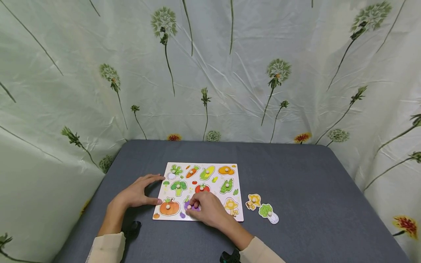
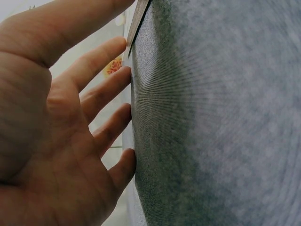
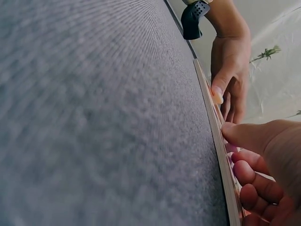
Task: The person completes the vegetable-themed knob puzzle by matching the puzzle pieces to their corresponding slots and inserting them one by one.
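Note:
A white vegetable puzzle board [image 1: 210,216] lies flat on the table. My right hand [image 1: 208,209] is over its lower middle, thumb and curled fingers pinching the eggplant piece [image 1: 187,203] around its round knob; the hand covers part of this purple piece. In the right wrist view, thumb and fingers come together close above the board's edge [image 3: 217,136]. My left hand [image 1: 135,191] rests at the board's left side with fingers spread, its thumb touching the edge near the pumpkin piece [image 1: 173,209]. The left wrist view shows the left fingers [image 2: 110,89] extended, fingertips at the table surface.
Right of the board lie a loose mushroom piece [image 1: 253,201] and a loose leafy cabbage piece [image 1: 265,210]. A mushroom picture [image 1: 231,204] shows on the board's lower right. Other knobbed vegetables, such as a tomato [image 1: 199,187], sit on it. A dandelion-print curtain [image 1: 236,91] hangs behind the grey table [image 1: 296,175].

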The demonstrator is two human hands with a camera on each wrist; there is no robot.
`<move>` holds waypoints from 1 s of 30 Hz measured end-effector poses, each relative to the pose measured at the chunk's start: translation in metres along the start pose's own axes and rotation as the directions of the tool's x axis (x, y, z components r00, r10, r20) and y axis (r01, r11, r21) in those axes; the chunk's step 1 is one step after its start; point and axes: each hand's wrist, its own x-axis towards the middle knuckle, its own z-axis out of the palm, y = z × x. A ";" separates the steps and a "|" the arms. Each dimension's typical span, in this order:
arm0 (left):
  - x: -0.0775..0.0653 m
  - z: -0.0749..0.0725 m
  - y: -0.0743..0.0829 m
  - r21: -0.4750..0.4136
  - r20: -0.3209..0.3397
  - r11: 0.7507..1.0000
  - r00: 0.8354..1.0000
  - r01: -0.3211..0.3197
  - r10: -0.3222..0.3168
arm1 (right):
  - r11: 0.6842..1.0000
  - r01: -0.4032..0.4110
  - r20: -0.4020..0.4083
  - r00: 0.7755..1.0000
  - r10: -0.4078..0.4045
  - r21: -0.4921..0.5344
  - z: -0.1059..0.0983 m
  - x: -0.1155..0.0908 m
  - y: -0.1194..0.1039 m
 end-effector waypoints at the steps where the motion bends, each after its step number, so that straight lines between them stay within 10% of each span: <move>1: 0.000 0.000 0.000 0.000 0.002 1.000 1.000 0.001 -0.001 | 1.000 0.000 0.009 1.000 0.000 -0.002 -0.001 -0.001 0.000; 30: 0.000 0.001 0.000 -0.005 -0.001 1.000 1.000 -0.007 0.007 | 0.998 -0.025 -0.138 0.990 0.018 -0.051 -0.095 -0.033 0.036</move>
